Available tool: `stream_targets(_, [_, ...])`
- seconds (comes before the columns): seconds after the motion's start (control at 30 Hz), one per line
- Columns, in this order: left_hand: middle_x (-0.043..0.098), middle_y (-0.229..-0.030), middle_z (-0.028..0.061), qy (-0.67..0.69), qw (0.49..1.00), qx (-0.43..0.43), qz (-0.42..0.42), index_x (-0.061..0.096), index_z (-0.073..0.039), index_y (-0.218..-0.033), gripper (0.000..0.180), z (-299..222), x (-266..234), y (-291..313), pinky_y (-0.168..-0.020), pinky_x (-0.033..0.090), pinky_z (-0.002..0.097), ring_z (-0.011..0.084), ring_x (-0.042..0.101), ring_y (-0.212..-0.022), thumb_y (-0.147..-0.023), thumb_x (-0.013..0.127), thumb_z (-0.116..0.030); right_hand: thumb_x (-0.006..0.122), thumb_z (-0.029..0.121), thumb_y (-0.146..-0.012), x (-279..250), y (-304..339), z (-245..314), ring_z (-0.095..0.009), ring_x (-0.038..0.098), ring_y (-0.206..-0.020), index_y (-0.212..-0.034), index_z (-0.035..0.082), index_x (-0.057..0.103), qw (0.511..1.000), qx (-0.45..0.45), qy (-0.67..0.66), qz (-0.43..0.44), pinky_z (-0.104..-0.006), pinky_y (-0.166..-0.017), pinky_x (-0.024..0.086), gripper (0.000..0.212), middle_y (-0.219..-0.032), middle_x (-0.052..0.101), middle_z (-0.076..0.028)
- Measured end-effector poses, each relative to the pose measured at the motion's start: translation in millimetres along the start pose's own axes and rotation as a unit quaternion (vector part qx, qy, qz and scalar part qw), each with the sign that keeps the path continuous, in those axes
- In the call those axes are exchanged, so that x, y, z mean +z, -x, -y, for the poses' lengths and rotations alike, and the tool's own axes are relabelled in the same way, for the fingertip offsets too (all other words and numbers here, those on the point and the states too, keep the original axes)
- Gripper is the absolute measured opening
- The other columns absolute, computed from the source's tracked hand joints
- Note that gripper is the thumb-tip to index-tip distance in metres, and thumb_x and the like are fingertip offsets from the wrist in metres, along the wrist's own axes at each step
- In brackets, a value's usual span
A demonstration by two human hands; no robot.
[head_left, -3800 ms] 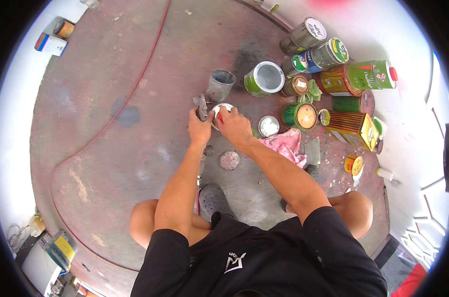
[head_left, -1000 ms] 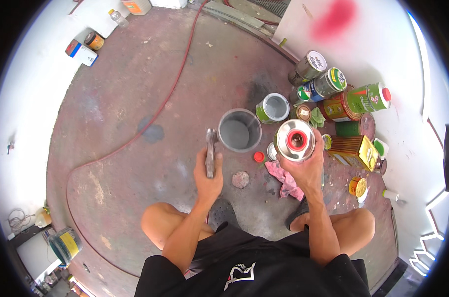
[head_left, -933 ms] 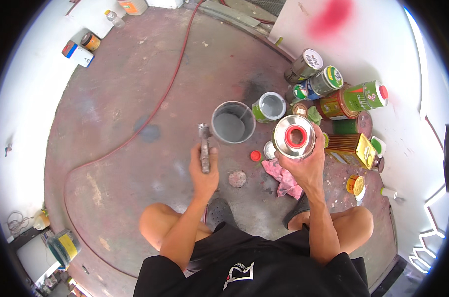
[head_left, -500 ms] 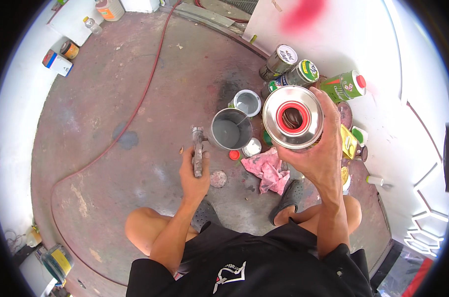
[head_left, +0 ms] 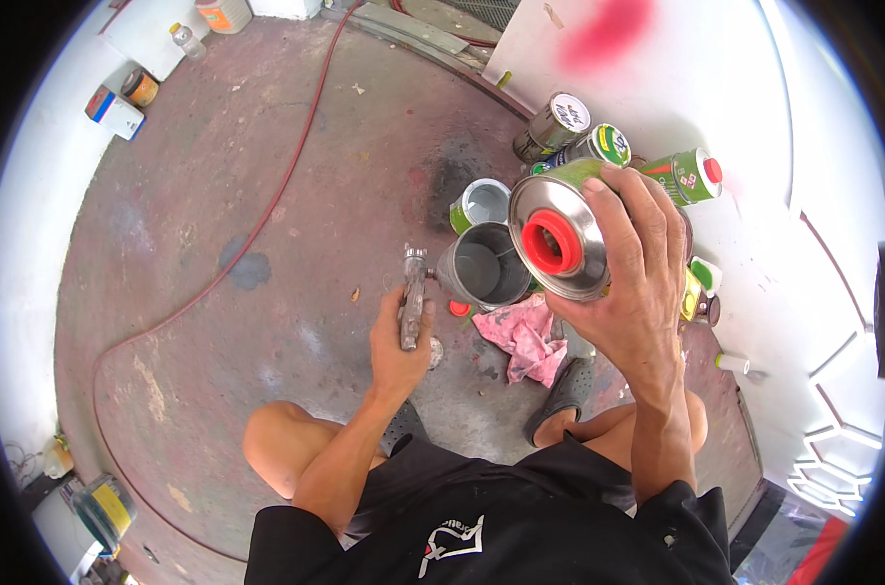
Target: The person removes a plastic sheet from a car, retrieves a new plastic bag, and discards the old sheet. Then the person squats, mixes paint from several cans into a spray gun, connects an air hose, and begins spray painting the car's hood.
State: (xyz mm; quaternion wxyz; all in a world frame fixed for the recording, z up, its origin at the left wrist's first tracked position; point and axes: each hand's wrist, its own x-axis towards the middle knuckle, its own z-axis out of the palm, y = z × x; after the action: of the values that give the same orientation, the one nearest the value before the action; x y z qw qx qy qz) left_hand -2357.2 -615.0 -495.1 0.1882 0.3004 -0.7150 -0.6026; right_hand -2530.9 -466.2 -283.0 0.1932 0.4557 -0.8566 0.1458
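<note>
My left hand (head_left: 400,351) is wrapped round the grimy metal body of a spray gun (head_left: 413,297). A grey metal cup (head_left: 449,275), joined to the gun's side, faces up with grey liquid low inside. In my right hand (head_left: 630,263) is a silver and green solvent can (head_left: 584,219), its uncapped red spout (head_left: 551,243) tipped left toward the cup. The spout hangs just above and right of the cup's rim; I cannot make out any stream of liquid. Below the cup a red cap (head_left: 459,309) and a crumpled pink rag (head_left: 525,341) lie on the floor.
An opened tin (head_left: 483,203) stands behind the cup. Several tins (head_left: 554,128) and a green can with a red cap (head_left: 691,176) line the right wall. A red hose (head_left: 267,216) curves across the floor on the left. My shoes flank the rag.
The solvent can has gone from facing up at me to tilting left, its spout lower and nearer the cup. My left hand has brought the spray gun and cup slightly right.
</note>
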Motion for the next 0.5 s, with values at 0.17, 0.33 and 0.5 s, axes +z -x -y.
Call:
stream_targets(0.17, [0.055,-0.082,-0.0022,-0.011,1.0,0.008,-0.002,0.063,-0.002,-0.13,0.036,3.1,0.6,-3.6,-0.065,0.042,0.0269,0.0065,0.048,-0.074,-0.107,0.072,-0.028,0.101,0.01,-0.052,0.1,-0.5,1.1,-0.039,0.053,-0.14,-0.148,0.015,0.056,0.999,-0.024,0.021,0.012,-0.0524,-0.113,0.046,0.106,-0.151,0.056,-0.011])
stream_targets(0.33, [0.055,-0.082,-0.0026,0.003,1.0,0.006,0.004,0.063,-0.002,-0.13,0.036,1.5,0.0,-5.2,-0.065,0.042,0.0264,0.0064,0.048,-0.074,-0.107,0.072,-0.028,0.099,0.009,-0.047,3.1,-1.6,1.6,-0.035,0.055,-0.138,-0.145,0.019,0.059,1.0,-0.016,0.016,-0.004,-0.0505,-0.109,0.047,0.106,-0.15,0.057,-0.009])
stream_targets(0.5, [0.069,-0.099,0.0129,-0.003,0.999,-0.033,0.022,0.061,0.0,-0.133,0.043,1.8,-3.2,-5.1,-0.077,0.053,0.0365,0.0191,0.063,-0.083,-0.104,0.075,-0.029,0.098,0.009,-0.045,3.7,-2.8,3.4,-0.033,0.056,-0.137,-0.143,0.022,0.06,1.0,-0.017,0.024,-0.008,-0.0497,-0.107,0.047,0.106,-0.149,0.058,-0.007])
